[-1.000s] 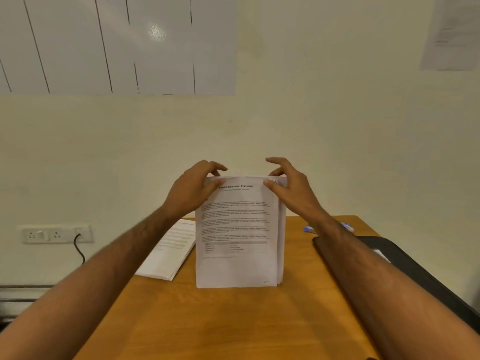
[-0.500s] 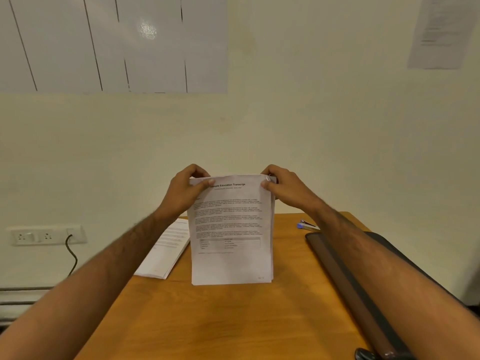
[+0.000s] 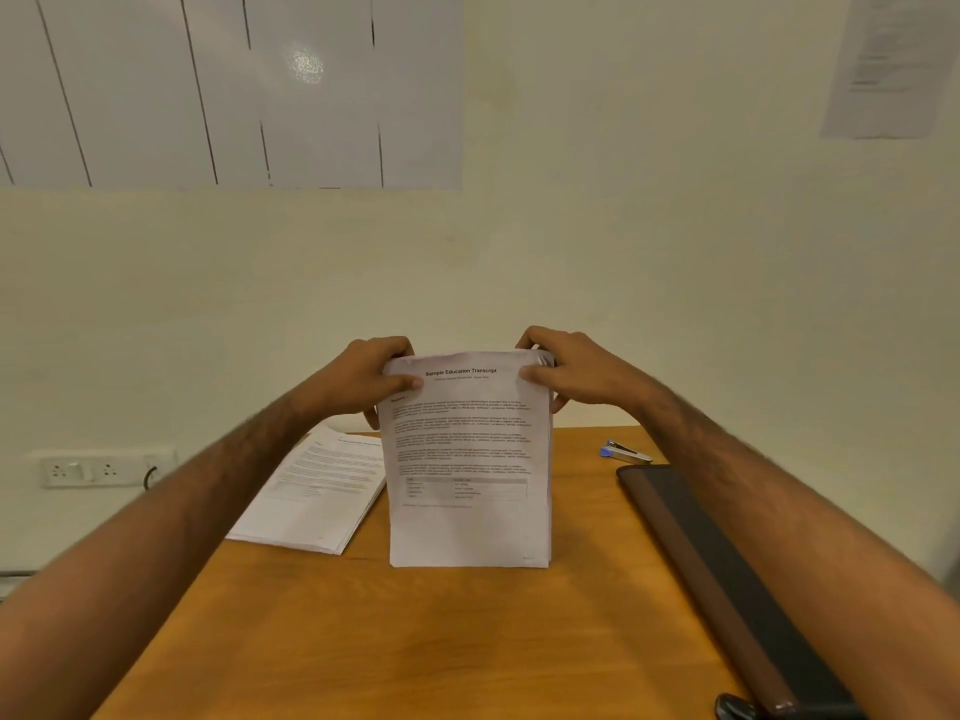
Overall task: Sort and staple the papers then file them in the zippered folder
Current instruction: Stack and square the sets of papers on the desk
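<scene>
Left hand (image 3: 358,379) and right hand (image 3: 576,371) grip paper stack (image 3: 467,485) upright on table (image 3: 415,641).

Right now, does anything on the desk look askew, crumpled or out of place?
Mostly tidy. The upright stack has ruffled sheets at its top right corner, under the right hand. The other pile lies at an angle, edges fanned.

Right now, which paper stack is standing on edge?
The stack titled "Sample Education Transcript", held upright on the table by the left hand and right hand. The other stack lies flat at left.
</scene>
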A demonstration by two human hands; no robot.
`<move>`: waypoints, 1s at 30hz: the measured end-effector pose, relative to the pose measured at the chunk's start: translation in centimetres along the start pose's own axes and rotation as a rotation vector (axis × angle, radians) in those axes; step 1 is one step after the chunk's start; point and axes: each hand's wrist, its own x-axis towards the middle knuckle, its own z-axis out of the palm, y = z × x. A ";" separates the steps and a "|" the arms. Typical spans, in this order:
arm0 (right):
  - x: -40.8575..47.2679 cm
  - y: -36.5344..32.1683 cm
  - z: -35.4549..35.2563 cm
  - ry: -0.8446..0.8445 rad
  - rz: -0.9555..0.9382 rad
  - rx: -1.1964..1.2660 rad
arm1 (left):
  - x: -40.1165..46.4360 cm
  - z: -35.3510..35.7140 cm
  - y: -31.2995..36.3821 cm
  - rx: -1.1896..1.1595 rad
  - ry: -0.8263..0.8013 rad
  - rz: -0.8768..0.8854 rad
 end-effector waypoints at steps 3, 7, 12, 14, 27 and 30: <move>0.0 -0.5 -0.5 -0.029 -0.040 -0.029 | -0.2 -0.3 0.2 -0.010 -0.033 0.008; -0.1 -0.9 -1.1 -0.064 -0.058 -0.039 | -0.6 -0.9 0.5 0.017 -0.089 0.049; -0.1 -1.2 -1.4 -0.115 -0.032 -0.183 | -0.8 -1.2 1.0 0.079 -0.123 0.020; -0.1 -1.5 -1.5 -0.148 -0.020 -0.225 | -0.9 -1.5 1.3 0.111 -0.166 0.016; 0.6 -3.4 -0.4 0.093 -0.077 -0.257 | -1.0 -1.4 3.9 0.161 -0.012 0.017; 1.0 -4.3 0.2 0.158 -0.071 -0.308 | -0.4 -1.1 5.0 0.076 0.030 -0.003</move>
